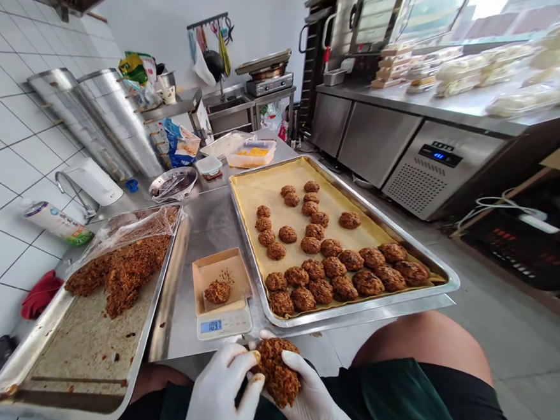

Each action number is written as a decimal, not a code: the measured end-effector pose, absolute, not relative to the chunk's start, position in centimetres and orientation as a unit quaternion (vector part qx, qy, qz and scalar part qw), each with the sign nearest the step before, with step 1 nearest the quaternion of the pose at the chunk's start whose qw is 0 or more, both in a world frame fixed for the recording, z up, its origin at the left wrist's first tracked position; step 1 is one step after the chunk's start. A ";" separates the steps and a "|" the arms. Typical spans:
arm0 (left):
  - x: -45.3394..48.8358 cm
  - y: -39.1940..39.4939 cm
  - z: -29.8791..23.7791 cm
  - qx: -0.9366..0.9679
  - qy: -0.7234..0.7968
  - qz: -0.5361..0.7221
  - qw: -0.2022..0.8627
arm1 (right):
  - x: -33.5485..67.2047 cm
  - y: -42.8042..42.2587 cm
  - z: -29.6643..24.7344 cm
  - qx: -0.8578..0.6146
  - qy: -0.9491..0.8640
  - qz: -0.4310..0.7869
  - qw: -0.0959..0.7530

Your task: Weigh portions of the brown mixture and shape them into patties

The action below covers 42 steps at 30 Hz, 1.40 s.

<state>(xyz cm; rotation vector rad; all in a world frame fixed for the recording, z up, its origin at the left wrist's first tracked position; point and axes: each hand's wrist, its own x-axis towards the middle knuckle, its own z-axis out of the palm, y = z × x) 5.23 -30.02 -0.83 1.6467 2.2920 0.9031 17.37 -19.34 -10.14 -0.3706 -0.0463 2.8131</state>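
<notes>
My left hand (221, 396) and my right hand (312, 399), both in white gloves, press a rough lump of brown crumbly mixture (276, 371) between them near the table's front edge. Ahead, a digital kitchen scale (223, 323) carries a paper-lined card tray (217, 272) with a smaller lump (217, 292) on it. To the right, a steel baking tray (339, 238) lined with baking paper holds several round brown patties in rows. To the left, a steel tray (79, 352) holds a heap of the loose mixture (126, 272), partly under clear plastic film (128, 232).
The trays stand on a stainless steel table (204, 228). Behind are a foil-covered bowl (172, 183), plastic food boxes (251, 153) and a sink (225, 105). Right stands a steel under-counter fridge (429, 155), with wrapped food on top. White tiles (3, 159) cover the left wall.
</notes>
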 end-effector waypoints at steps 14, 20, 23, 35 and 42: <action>6.3 -30.1 -4.2 0.619 0.763 0.185 -0.024 | 17.3 -19.6 -11.0 -0.154 -0.059 0.970 0.177; 6.4 -29.8 -4.5 0.604 0.773 0.194 -0.005 | 17.5 -19.5 -11.3 -0.156 -0.067 0.969 0.179; 6.5 -29.9 -4.5 0.599 0.776 0.195 0.022 | 17.5 -19.6 -11.3 -0.152 -0.066 0.969 0.185; 6.0 -29.6 -2.4 0.537 0.781 0.319 0.013 | 17.8 -19.7 -11.3 -0.176 -0.014 0.970 0.167; 0.0 -30.3 1.4 0.396 0.877 0.272 0.020 | 18.3 -18.6 -10.2 -0.112 0.011 0.980 0.166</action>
